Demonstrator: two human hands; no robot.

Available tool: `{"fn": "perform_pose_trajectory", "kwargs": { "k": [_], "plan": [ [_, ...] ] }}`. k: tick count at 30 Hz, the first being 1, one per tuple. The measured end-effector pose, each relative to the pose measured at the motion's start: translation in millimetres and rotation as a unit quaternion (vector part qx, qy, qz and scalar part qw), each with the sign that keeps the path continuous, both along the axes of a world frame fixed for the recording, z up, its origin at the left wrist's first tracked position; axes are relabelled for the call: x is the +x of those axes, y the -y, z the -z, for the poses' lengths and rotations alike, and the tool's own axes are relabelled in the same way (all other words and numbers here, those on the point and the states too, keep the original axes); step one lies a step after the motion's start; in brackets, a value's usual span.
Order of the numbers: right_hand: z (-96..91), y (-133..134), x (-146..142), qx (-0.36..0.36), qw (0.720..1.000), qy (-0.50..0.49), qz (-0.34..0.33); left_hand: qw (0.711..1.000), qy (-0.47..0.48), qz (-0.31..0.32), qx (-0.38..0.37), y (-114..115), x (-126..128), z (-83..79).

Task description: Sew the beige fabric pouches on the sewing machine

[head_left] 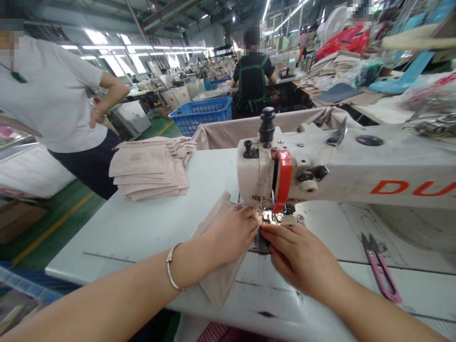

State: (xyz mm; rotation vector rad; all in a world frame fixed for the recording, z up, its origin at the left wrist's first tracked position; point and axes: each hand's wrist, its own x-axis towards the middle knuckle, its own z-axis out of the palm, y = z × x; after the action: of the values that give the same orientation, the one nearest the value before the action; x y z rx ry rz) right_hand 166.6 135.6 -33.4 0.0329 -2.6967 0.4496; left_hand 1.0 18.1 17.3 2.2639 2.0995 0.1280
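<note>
Pressing the beige fabric piece (pixel 221 285) under our left hand (pixel 233 232) at the presser foot (pixel 268 218), our right hand (pixel 302 249) just beside, whether either pinched it we couldn't tell, open tabletop (pixel 153 228) reached leftward to its edge, red "DU" stood on the sewing machine (pixel 338 166).

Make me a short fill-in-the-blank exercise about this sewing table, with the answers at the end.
1. The bracelet at the wrist of the left hand is ____ in colour.
2. The pink snips lie to the ____ of the right hand.
3. The plastic basket beyond the table is ____.

Missing words: silver; right; blue.
</note>
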Motion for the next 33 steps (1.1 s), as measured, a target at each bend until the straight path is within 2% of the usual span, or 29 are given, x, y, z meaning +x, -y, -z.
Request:
{"fn": "perform_pose_trajectory", "kwargs": {
  "k": [4, 5, 7, 9, 11, 13, 14, 16, 17, 18, 19, 20, 21, 22, 23, 24, 25, 26, 27, 28, 29, 30, 31, 33],
  "plan": [
    [0.3, -0.4, 1.4, 0.000, 1.000, -0.005, -0.004, 0.995, 0.089, -0.023, 0.026, 7.3, -11.5, 0.4],
    [0.6, -0.6, 1.6, 0.001, 1.000, -0.007, -0.005, 0.993, 0.099, -0.059, 0.041, 12.3, -17.9, -0.1],
    [0.9, -1.1, 1.3, 0.001, 1.000, -0.011, -0.005, 0.978, 0.095, -0.173, 0.069, 26.7, -33.0, -0.4],
    [0.1, -1.1, 0.4, 0.000, 1.000, -0.007, 0.001, 0.947, 0.105, -0.295, 0.068, 44.9, -45.9, 0.8],
    [-2.0, 0.4, -0.4, -0.005, 1.000, 0.006, 0.012, 0.912, 0.184, -0.365, 0.035, 62.6, -51.0, 3.1],
    [-5.2, 4.3, -0.2, -0.034, 0.999, 0.023, 0.019, 0.858, 0.328, -0.395, 0.024, 76.0, -45.1, 5.2],
    [-7.0, 7.5, 0.4, -0.069, 0.997, 0.029, 0.023, 0.815, 0.418, -0.401, 0.030, 80.5, -38.4, 6.2],
    [-10.9, 16.7, 2.1, -0.194, 0.980, 0.032, 0.041, 0.695, 0.598, -0.396, 0.042, 86.0, -19.8, 9.2],
    [-12.9, 22.6, 2.9, -0.286, 0.956, 0.028, 0.053, 0.627, 0.675, -0.386, 0.044, 88.1, -9.4, 11.4],
    [-15.1, 29.2, 3.5, -0.390, 0.918, 0.023, 0.061, 0.565, 0.735, -0.371, 0.045, 90.5, 0.8, 14.2],
    [-17.2, 36.3, 3.9, -0.494, 0.867, 0.015, 0.067, 0.517, 0.776, -0.358, 0.045, 93.9, 10.1, 17.3],
    [-19.1, 43.7, 4.2, -0.585, 0.808, 0.007, 0.067, 0.484, 0.800, -0.352, 0.049, 98.9, 18.1, 20.3],
    [-20.8, 51.2, 4.6, -0.656, 0.752, -0.002, 0.064, 0.465, 0.810, -0.353, 0.051, 105.6, 24.2, 22.8],
    [-21.9, 58.4, 5.6, -0.705, 0.706, -0.007, 0.061, 0.460, 0.811, -0.359, 0.039, 113.9, 28.3, 23.9],
    [-22.3, 65.4, 7.3, -0.734, 0.676, -0.006, 0.060, 0.471, 0.802, -0.368, 0.007, 123.5, 30.6, 23.4],
    [-21.8, 71.9, 10.1, -0.750, 0.659, 0.002, 0.060, 0.502, 0.777, -0.378, -0.040, 133.6, 31.2, 20.8],
    [-20.4, 77.9, 14.2, -0.755, 0.653, 0.014, 0.058, 0.556, 0.729, -0.389, -0.085, 143.5, 30.7, 16.2],
    [-18.3, 83.3, 19.5, -0.752, 0.656, 0.032, 0.054, 0.632, 0.652, -0.403, -0.112, 152.0, 29.9, 9.9],
    [-15.6, 88.1, 25.9, -0.736, 0.673, 0.052, 0.055, 0.718, 0.545, -0.420, -0.103, 158.5, 29.4, 2.8],
    [-12.7, 92.3, 33.1, -0.702, 0.705, 0.070, 0.063, 0.800, 0.418, -0.426, -0.057, 162.1, 30.0, -4.4],
    [-9.8, 95.7, 40.6, -0.652, 0.750, 0.082, 0.076, 0.864, 0.292, -0.409, 0.010, 162.7, 32.3, -10.5],
    [-7.2, 98.5, 48.0, -0.586, 0.800, 0.086, 0.091, 0.909, 0.189, -0.365, 0.072, 160.1, 36.2, -14.8],
    [-4.9, 100.4, 54.9, -0.511, 0.850, 0.081, 0.103, 0.940, 0.120, -0.300, 0.114, 155.0, 41.6, -16.7],
    [-1.2, 102.4, 65.4, -0.361, 0.927, 0.050, 0.092, 0.979, 0.076, -0.149, 0.114, 140.1, 54.1, -13.0]
  ]
}}
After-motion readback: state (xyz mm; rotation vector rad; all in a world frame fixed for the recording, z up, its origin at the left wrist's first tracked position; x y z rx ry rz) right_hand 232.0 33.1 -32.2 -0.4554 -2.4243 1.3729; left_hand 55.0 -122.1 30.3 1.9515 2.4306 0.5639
